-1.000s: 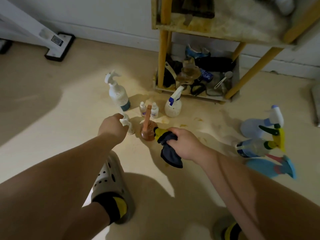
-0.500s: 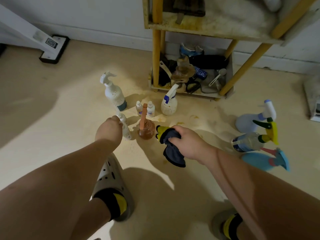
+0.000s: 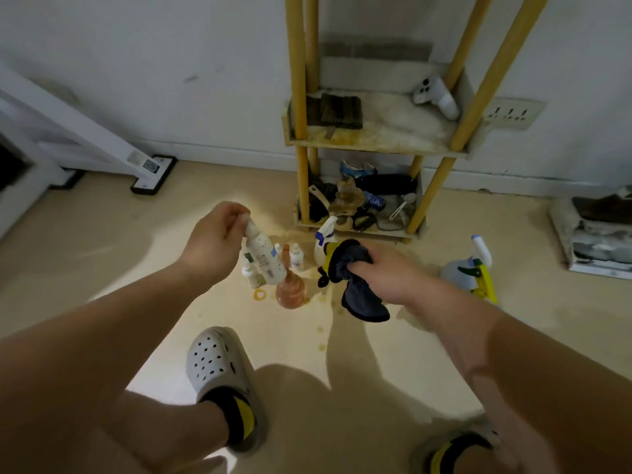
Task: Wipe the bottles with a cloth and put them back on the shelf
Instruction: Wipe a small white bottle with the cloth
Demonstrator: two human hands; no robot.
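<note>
Left hand (image 3: 219, 241): is pinching the white bottle (image 3: 266, 256) by its top, fingers curled.
Right hand (image 3: 383, 273): is clutching the bunched dark cloth (image 3: 357, 285).
Place: the bottle is hanging tilted above the floor (image 3: 102, 268), before the shelf (image 3: 376, 147).
Handling: likely light, stiff plastic, perhaps slick; gripping the body seems safer.
Look: white, speckled, small blue mark.

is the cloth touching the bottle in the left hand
No, the dark cloth hangs from the right hand, apart from the white bottle that the left hand holds by its top.
</note>
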